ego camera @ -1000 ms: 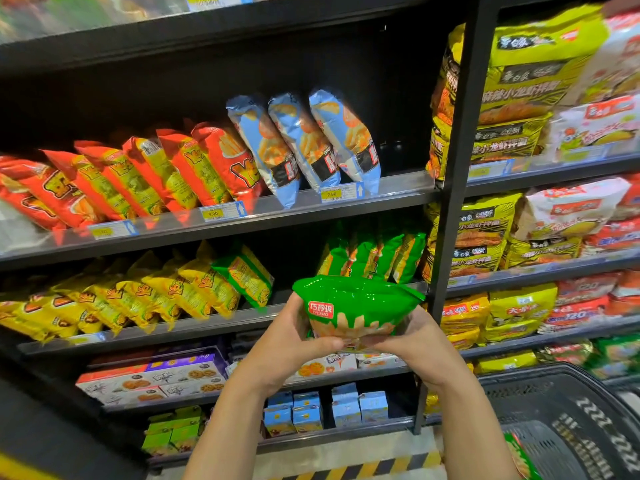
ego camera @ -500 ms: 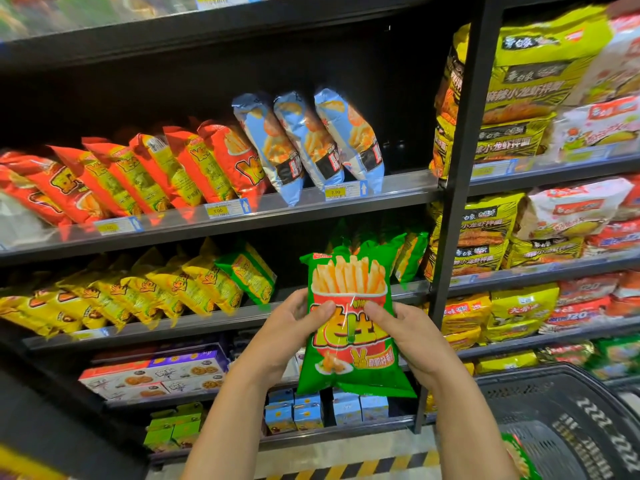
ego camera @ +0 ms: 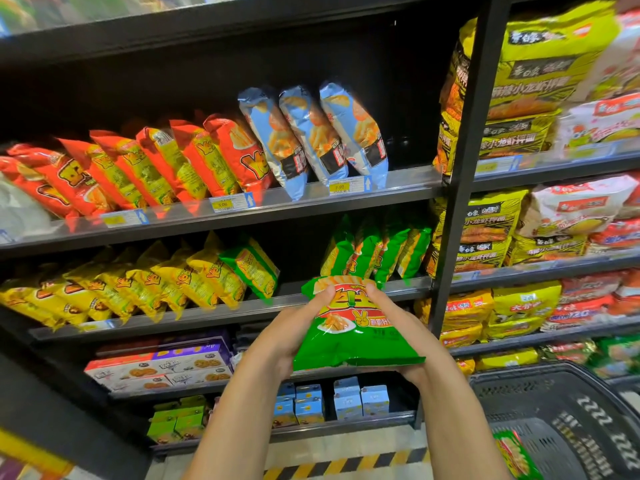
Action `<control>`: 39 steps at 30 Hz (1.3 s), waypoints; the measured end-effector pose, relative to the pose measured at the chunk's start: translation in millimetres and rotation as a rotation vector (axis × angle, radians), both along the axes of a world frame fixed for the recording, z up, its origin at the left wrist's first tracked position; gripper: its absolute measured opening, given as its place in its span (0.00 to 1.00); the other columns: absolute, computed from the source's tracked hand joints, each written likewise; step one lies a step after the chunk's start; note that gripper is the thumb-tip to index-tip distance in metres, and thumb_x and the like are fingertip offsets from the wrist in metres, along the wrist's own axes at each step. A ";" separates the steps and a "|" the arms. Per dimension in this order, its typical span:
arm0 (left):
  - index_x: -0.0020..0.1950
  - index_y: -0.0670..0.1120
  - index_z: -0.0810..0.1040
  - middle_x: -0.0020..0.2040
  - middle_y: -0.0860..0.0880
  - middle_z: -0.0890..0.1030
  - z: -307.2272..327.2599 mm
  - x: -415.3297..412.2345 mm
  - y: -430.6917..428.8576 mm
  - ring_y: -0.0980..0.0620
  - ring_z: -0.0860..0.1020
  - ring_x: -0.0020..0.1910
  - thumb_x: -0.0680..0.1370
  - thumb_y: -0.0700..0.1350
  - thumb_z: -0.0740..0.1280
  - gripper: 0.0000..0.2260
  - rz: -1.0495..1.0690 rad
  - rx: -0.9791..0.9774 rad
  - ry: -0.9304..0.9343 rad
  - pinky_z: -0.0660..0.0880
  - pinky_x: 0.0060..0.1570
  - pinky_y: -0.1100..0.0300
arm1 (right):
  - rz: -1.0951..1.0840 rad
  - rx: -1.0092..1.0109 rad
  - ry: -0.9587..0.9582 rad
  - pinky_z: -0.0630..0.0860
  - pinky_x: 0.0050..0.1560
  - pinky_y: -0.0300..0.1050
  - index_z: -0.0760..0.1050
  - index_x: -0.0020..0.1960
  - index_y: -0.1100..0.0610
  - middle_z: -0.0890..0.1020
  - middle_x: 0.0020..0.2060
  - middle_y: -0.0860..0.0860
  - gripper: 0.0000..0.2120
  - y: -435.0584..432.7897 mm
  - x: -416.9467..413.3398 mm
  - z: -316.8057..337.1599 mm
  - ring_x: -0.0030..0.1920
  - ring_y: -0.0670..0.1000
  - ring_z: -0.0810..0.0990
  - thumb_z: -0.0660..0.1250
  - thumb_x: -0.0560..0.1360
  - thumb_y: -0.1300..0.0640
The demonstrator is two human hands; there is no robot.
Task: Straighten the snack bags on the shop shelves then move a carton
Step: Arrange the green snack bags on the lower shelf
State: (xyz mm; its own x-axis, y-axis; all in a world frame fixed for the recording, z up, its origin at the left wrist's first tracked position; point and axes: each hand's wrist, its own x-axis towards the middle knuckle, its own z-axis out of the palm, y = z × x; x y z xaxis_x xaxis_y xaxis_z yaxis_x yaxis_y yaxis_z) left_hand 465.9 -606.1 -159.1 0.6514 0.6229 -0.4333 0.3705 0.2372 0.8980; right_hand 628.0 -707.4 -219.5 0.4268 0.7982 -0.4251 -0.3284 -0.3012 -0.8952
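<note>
A green snack bag (ego camera: 349, 336) with a fries picture is held in front of the shelves, its top tilted away toward the second shelf. My left hand (ego camera: 294, 327) grips its left side with the thumb on the front. My right hand (ego camera: 394, 320) grips its right side, fingers under the lower edge. Just beyond it, a row of like green bags (ego camera: 375, 252) stands on the second shelf (ego camera: 405, 287). Small blue cartons (ego camera: 360, 400) and green cartons (ego camera: 176, 422) stand on the bottom shelf.
Red bags (ego camera: 152, 168) and blue bags (ego camera: 311, 133) lean on the upper shelf. Yellow bags (ego camera: 138, 289) lean at the left of the second shelf. A black upright post (ego camera: 457, 202) divides off noodle packs at right. A black shopping basket (ego camera: 568, 420) sits at lower right.
The green bag, first seen bottom-on, was turned face-up in both hands, and now tips forward with its top leaning toward the shelf. The view has shifted slightly.
</note>
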 end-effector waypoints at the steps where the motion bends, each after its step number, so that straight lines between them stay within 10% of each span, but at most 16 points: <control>1: 0.56 0.51 0.82 0.54 0.57 0.83 -3.1 1.8 1.1 0.59 0.80 0.58 0.81 0.62 0.66 0.16 -0.004 -0.004 -0.026 0.72 0.59 0.66 | 0.005 0.029 0.043 0.81 0.59 0.53 0.83 0.62 0.49 0.89 0.53 0.52 0.33 -1.2 -1.6 3.7 0.54 0.54 0.88 0.71 0.69 0.26; 5: 0.65 0.40 0.81 0.45 0.50 0.89 -8.8 8.3 2.3 0.61 0.86 0.38 0.82 0.55 0.69 0.20 0.013 0.030 -0.030 0.77 0.29 0.71 | -0.036 0.119 0.092 0.85 0.51 0.51 0.82 0.64 0.55 0.89 0.50 0.56 0.22 -3.2 -5.0 7.5 0.48 0.55 0.89 0.67 0.80 0.40; 10: 0.74 0.50 0.71 0.67 0.50 0.79 -16.3 5.8 12.7 0.49 0.80 0.63 0.77 0.56 0.75 0.29 0.176 0.285 -0.024 0.77 0.55 0.53 | -0.168 0.223 0.055 0.85 0.52 0.55 0.76 0.68 0.53 0.88 0.53 0.55 0.20 1.2 -6.2 -2.8 0.52 0.56 0.89 0.71 0.80 0.46; 15: 0.71 0.55 0.75 0.64 0.55 0.81 -10.5 9.8 10.5 0.59 0.80 0.58 0.83 0.50 0.70 0.16 0.090 0.401 -0.096 0.77 0.41 0.69 | -0.293 0.286 -0.189 0.86 0.53 0.56 0.73 0.67 0.45 0.86 0.58 0.49 0.19 13.2 -13.6 -9.1 0.52 0.49 0.88 0.73 0.79 0.46; 22: 0.60 0.66 0.76 0.51 0.63 0.85 -10.8 19.0 -0.9 0.58 0.84 0.54 0.81 0.62 0.67 0.09 -0.020 0.324 -0.081 0.84 0.54 0.51 | -0.162 0.316 -0.447 0.78 0.57 0.42 0.65 0.77 0.41 0.78 0.64 0.39 0.22 21.5 -20.4 0.1 0.59 0.37 0.79 0.60 0.84 0.41; 25: 0.65 0.66 0.75 0.56 0.62 0.85 -18.4 19.3 6.9 0.58 0.85 0.56 0.71 0.71 0.73 0.25 0.012 0.317 -0.119 0.82 0.61 0.47 | -0.092 0.317 -0.475 0.77 0.58 0.38 0.68 0.73 0.35 0.75 0.63 0.35 0.16 19.5 -15.5 2.5 0.60 0.34 0.75 0.56 0.87 0.46; 28: 0.69 0.60 0.73 0.59 0.57 0.85 -24.4 21.9 10.2 0.57 0.85 0.56 0.73 0.63 0.77 0.27 0.076 0.319 -0.126 0.82 0.60 0.49 | -0.106 0.319 -0.497 0.79 0.66 0.53 0.72 0.72 0.35 0.79 0.68 0.42 0.17 19.4 -10.4 0.7 0.66 0.43 0.79 0.60 0.86 0.51; 34: 0.65 0.56 0.74 0.57 0.52 0.87 -35.1 23.5 16.6 0.51 0.87 0.55 0.75 0.56 0.78 0.22 0.186 0.185 -0.190 0.81 0.61 0.40 | -0.218 0.359 -0.558 0.81 0.43 0.37 0.72 0.68 0.39 0.82 0.57 0.44 0.22 17.9 -1.1 -3.8 0.46 0.40 0.83 0.70 0.81 0.60; 39: 0.67 0.53 0.77 0.57 0.50 0.88 -35.0 18.7 16.5 0.49 0.87 0.56 0.80 0.50 0.74 0.16 0.155 0.084 -0.277 0.81 0.61 0.41 | -0.234 0.307 -0.408 0.82 0.54 0.42 0.69 0.74 0.44 0.78 0.58 0.44 0.32 15.8 3.2 -3.8 0.56 0.43 0.81 0.78 0.74 0.49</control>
State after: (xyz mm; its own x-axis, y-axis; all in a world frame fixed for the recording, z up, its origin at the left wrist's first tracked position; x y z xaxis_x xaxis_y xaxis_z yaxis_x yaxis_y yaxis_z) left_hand 484.7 -589.7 -194.1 0.6316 0.7501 -0.1959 0.0744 0.1929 0.9784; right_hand 631.2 -691.6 -223.3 0.6888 0.7233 0.0484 0.0358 0.0327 -0.9988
